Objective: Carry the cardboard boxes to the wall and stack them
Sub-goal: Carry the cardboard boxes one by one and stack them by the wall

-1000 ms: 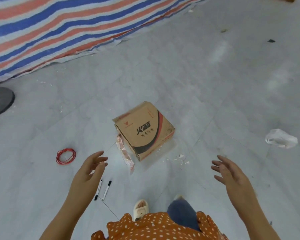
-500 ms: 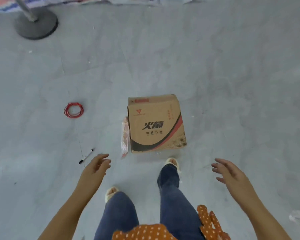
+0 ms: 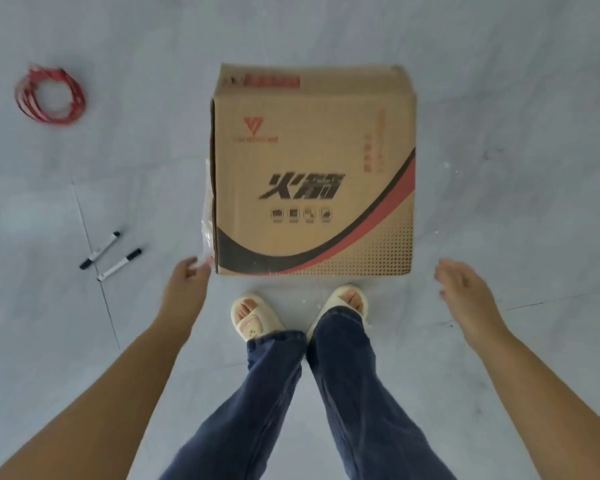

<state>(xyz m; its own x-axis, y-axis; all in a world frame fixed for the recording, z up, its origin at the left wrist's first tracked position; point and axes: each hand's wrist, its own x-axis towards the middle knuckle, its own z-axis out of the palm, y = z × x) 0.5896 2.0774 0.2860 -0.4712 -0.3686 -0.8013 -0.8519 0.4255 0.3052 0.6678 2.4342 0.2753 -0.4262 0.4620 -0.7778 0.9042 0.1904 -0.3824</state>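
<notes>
Standing on the floor (image 3: 499, 98) before the feet, the stiff, closed cardboard box (image 3: 312, 174) is flanked by left hand (image 3: 187, 282) and right hand (image 3: 465, 289), each grip spread, nothing held; opposite side walls are judged best gripped, weight unknown.

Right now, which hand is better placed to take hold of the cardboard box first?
Left. The left hand is at the cardboard box's near-left corner, by the loose plastic strip. The right hand hangs open, clear of the right side.
</notes>
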